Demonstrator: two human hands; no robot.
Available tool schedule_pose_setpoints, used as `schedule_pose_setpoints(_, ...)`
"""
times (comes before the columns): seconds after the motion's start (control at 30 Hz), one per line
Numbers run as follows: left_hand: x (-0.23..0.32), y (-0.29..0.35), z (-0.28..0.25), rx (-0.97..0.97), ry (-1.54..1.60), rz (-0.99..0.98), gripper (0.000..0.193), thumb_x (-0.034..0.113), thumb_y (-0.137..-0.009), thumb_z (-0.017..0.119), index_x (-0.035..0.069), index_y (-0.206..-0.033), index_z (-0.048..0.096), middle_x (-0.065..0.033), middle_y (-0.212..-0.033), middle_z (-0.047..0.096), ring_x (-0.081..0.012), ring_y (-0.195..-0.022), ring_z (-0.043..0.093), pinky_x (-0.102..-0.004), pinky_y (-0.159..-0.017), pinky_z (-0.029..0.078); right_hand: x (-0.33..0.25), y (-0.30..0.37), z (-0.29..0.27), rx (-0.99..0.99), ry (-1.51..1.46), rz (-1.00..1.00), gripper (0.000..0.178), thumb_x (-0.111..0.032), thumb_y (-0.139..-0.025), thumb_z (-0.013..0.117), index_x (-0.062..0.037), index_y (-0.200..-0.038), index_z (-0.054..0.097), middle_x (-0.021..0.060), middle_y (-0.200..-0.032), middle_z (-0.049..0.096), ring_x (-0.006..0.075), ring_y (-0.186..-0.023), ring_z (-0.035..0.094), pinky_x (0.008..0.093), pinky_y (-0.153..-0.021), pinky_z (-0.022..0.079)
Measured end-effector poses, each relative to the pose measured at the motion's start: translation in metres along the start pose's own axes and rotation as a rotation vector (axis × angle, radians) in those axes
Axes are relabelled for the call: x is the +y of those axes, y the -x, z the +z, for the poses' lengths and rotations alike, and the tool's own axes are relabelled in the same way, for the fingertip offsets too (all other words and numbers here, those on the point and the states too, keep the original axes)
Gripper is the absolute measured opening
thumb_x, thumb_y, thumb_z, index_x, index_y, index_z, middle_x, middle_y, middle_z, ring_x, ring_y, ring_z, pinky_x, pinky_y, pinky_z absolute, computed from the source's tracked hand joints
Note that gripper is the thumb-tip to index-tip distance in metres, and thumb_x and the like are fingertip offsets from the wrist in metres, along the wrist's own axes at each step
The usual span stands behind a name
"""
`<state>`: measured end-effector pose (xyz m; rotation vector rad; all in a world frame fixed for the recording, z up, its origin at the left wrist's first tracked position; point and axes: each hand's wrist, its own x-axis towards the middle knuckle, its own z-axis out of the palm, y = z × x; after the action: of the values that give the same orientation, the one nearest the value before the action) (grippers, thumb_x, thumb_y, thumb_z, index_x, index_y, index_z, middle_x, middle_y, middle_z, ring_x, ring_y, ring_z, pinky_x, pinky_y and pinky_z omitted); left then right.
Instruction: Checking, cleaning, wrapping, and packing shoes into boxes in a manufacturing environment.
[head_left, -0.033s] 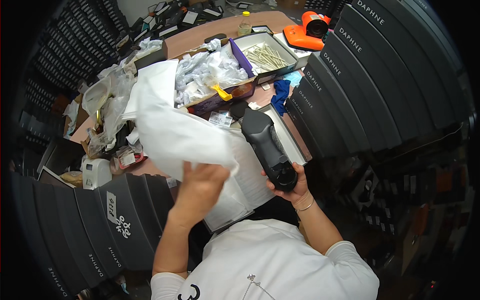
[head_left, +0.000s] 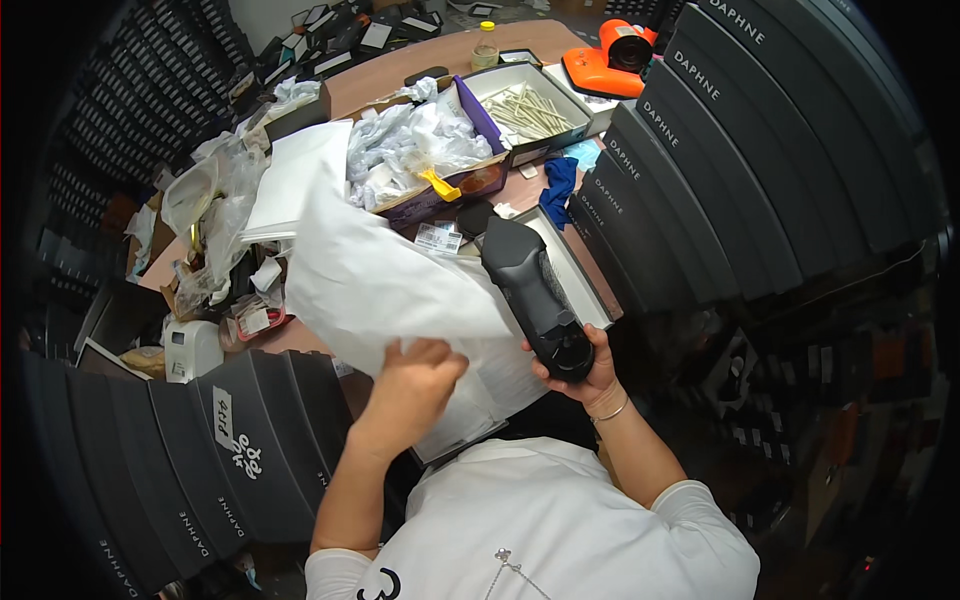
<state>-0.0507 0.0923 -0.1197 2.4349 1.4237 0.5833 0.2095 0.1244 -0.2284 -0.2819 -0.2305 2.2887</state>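
White paper (head_left: 385,275) has swung rightward since the earlier frame, its near edge now spreading to the black shoe (head_left: 535,285), while the left grip (head_left: 412,395) has shifted slightly down with it. That grip's fingers are curled at the paper's near edge — whether they pinch it I cannot tell. The right grip (head_left: 598,378) is clamped round the near end of the shoe, which is held up at a slant beside a white-lined box part (head_left: 580,268). Beyond, on the table (head_left: 400,62), lie a stack of white sheets (head_left: 290,190) and a purple-walled carton (head_left: 482,115) of crumpled wrapping (head_left: 410,150), a yellow piece (head_left: 438,185) at its near side. Farther right sit a blue cloth (head_left: 558,190) and a tray of pale sticks (head_left: 528,112); dark grey boxes (head_left: 740,150) are stacked outermost — on both sides.
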Motion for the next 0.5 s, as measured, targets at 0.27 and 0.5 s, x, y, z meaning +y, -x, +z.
schedule_pose_setpoints(0.27, -0.003, 0.064, 0.063, -0.124, 0.204, -0.131, 0.015, 0.017, -0.082, 0.07, 0.005, -0.089, 0.064, -0.0081, -0.076, 0.06, -0.0278, -0.077, 0.059, -0.0445, -0.093, 0.042, -0.005, 0.015, -0.02, -0.191, 0.13, 0.022, 0.084, -0.049, -0.074, 0.072, 0.0101, -0.127, 0.047, 0.0301, -0.115, 0.058, 0.0339, -0.076, 0.064, 0.0313, -0.044, 0.05)
schedule_pose_setpoints(0.5, 0.009, 0.07, 0.05, 0.254, 0.396, -0.331, 0.031, 0.02, -0.081, 0.074, 0.001, -0.102, 0.063, -0.0122, -0.093, 0.065, -0.0278, -0.09, 0.062, -0.0414, -0.089, 0.046, 0.006, 0.015, -0.015, -0.172, 0.246, 0.111, 0.089, -0.038, -0.059, 0.083, 0.0113, -0.125, 0.047, 0.0303, -0.106, 0.059, 0.0352, -0.072, 0.065, 0.0392, -0.054, 0.054)
